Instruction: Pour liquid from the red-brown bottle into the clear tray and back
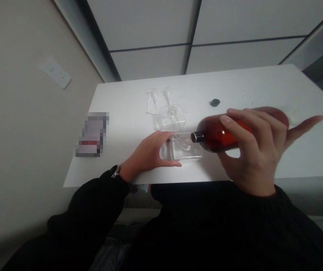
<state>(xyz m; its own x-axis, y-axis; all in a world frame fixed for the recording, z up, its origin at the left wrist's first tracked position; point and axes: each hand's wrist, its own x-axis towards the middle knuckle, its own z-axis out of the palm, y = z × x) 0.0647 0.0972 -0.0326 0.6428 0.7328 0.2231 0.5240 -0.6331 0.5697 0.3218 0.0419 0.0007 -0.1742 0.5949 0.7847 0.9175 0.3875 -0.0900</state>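
My right hand (257, 154) is wrapped round a large amber bottle (215, 131), with one finger sticking out to the right. The bottle is tipped on its side, its uncapped dark neck pointing left, close to the opening of a clear square bottle (188, 150). I cannot make out any liquid leaving the neck. Around the left side of that clear bottle curves my left hand (153, 150), thumb on the near side and fingers on the far side. Just behind stands a second clear square bottle (172, 118), also uncapped.
Two clear pump heads (154, 99) lie behind the clear bottles on the white table (127, 109). A small dark cap (215, 102) is farther right. At the left edge lies a pixelated flat object (92, 135). The wall with a socket (56, 73) borders the left.
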